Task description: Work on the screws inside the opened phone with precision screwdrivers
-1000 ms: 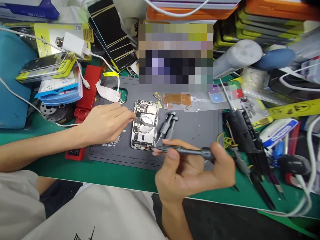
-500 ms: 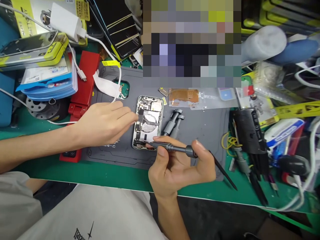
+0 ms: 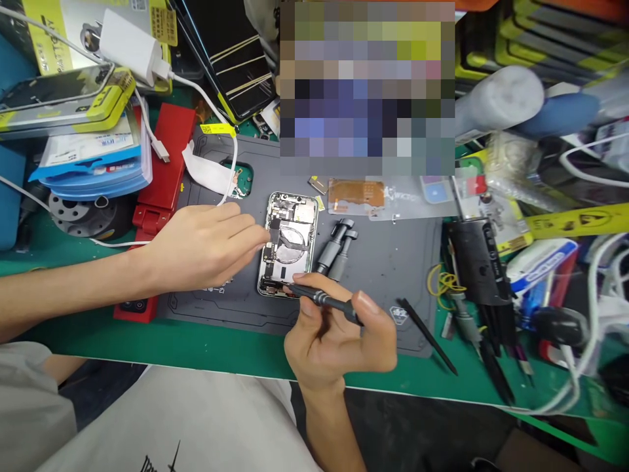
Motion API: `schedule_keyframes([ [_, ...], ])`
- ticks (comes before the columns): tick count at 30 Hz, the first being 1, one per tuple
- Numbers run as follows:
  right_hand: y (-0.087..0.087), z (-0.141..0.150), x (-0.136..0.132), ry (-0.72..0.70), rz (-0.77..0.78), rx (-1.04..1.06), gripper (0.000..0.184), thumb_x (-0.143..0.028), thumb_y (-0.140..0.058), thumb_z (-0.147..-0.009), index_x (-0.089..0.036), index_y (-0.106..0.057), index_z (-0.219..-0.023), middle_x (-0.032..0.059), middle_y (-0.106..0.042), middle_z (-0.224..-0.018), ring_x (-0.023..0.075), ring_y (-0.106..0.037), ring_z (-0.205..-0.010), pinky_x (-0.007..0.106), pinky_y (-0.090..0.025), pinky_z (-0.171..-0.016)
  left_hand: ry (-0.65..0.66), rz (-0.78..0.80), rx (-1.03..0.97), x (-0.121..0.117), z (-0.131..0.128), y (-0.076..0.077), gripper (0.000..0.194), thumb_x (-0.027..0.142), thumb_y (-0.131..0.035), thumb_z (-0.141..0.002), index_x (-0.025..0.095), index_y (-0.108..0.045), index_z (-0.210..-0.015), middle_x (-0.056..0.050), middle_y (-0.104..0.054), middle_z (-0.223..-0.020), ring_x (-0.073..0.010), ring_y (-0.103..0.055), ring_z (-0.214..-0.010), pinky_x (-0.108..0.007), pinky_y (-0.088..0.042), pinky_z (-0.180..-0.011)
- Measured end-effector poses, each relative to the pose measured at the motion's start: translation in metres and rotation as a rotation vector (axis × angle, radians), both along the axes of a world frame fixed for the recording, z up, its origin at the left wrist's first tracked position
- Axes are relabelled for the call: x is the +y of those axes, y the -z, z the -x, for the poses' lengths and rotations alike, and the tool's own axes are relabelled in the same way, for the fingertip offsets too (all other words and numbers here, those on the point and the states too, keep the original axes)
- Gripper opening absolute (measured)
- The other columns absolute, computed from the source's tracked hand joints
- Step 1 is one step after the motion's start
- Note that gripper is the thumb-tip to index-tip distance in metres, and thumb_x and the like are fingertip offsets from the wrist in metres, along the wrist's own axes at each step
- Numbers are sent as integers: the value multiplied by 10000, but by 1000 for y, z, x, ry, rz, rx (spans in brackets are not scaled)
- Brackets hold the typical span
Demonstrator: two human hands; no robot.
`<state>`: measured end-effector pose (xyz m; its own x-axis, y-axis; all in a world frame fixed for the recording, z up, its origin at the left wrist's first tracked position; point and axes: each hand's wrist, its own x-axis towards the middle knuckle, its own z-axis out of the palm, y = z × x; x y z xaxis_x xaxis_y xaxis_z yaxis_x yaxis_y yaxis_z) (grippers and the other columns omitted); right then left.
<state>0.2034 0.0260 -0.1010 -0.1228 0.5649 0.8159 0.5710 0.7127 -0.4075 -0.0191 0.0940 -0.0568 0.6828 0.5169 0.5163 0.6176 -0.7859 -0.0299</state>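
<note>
An opened smartphone (image 3: 293,246) lies with its inner parts showing on the dark grey work mat (image 3: 378,262). At its left edge, my left hand (image 3: 209,246) is closed with the fingers pressed together; the fingertips face away, so what they pinch, if anything, is hidden. My right hand (image 3: 339,334) grips a dark precision screwdriver (image 3: 322,298) at the phone's lower end, with the tip at the lower edge. The palm faces up and a finger lies near the tool's rear end. Two more grey screwdrivers (image 3: 337,249) rest on the mat right of the phone.
A black stick-like tool (image 3: 427,335) lies at the mat's right. Behind the phone are an orange-brown film sheet (image 3: 356,194) and a white strip (image 3: 209,169). A red holder (image 3: 167,157) and white cable (image 3: 196,88) stand left. Tools and a black pouch-like holder (image 3: 474,262) crowd the right.
The screwdriver now slants more steeply, its rear end lower and partly hidden by my right hand, which has shifted slightly left. My left hand keeps its place at the phone's edge.
</note>
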Motion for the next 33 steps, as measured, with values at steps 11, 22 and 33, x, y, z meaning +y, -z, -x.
schedule_keyframes([
  [11,-4,1,-3,-81,82,-37,744,44,-551,-931,-230,-395,-1604,125,-717,-1110,204,-752,-996,381,-684,-781,33,-28,9,-3,3,-8,128,200,-611,-1036,149,-719,-992,-10,-692,-788,-195,-563,-696,-343,-438,-590],
  [22,-12,5,-5,60,39,-153,460,-50,-633,-965,-191,-549,-1394,132,-763,-1016,223,-786,-907,317,-667,-741,57,256,-121,-22,-16,-7,142,223,-558,-1077,171,-684,-1035,8,-686,-839,-168,-590,-734,-321,-447,-672],
  [33,-5,3,-4,19,42,-85,739,34,-630,-905,-173,-402,-1577,136,-739,-1056,224,-766,-955,325,-660,-704,95,218,-150,-21,-13,-1,125,207,-569,-1060,165,-684,-1040,15,-682,-791,-151,-554,-673,-313,-417,-604],
])
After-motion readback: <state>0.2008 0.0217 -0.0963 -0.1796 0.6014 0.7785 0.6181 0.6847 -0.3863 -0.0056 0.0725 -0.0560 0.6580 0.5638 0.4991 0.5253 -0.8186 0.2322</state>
